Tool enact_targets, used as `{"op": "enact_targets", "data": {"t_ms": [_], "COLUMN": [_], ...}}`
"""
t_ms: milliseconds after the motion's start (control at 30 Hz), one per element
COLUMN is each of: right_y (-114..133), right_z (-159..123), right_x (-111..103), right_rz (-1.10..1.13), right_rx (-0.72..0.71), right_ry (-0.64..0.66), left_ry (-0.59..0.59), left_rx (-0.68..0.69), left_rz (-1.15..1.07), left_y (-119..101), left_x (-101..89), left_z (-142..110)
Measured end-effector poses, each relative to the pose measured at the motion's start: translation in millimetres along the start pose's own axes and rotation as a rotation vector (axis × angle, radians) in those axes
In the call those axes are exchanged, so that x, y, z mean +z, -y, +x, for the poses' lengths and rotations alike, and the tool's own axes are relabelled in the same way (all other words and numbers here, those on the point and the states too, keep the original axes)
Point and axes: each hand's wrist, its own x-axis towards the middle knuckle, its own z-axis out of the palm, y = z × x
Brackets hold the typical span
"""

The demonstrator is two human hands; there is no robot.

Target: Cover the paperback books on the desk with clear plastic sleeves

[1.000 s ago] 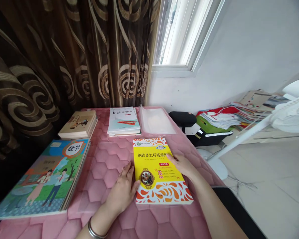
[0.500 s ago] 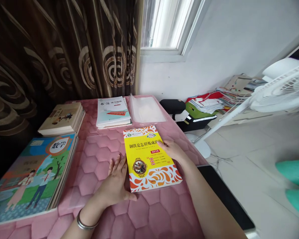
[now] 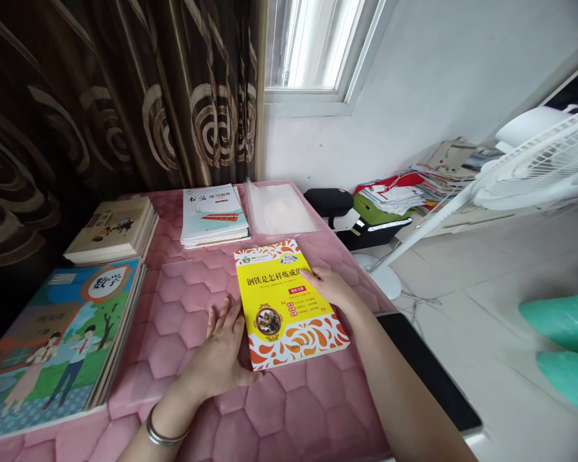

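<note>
On pink cloth [image 3: 255, 417]: yellow book [image 3: 282, 292], long axis running away, far end leftward. Right hand [image 3: 336, 289] nearer, laid over right edge, grip unclear; left hand [image 3: 216, 360], fingers apart, beside left edge.

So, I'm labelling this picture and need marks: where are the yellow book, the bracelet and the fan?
yellow book [image 3: 274, 289]: head view, on its front cover
bracelet [image 3: 162, 439]: head view, on its front band
fan [image 3: 426, 224]: head view, on its pole
</note>
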Motion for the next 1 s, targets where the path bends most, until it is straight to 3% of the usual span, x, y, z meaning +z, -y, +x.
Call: {"op": "enact_targets", "data": {"t_ms": [400,733,1000], "right_y": [1.9,-4.6,-1.3], "right_z": [-1.0,3.9,5.4], "right_x": [-0.9,4.7,9.0], "right_rz": [-0.053,-0.033,-0.181], "right_rx": [-0.008,-0.024,0.024], "right_ry": [0.014,0.006,0.014], "left_ry": [0.048,0.061,0.105], "left_rx": [-0.012,-0.008,-0.053], "left_rz": [0.019,-0.088,-0.072], "left_y": [-2.1,-1.0,-5.4], "left_x": [-6.3,-9.5,-10.5], "left_z": [-0.2,-1.6,-3.3]}}
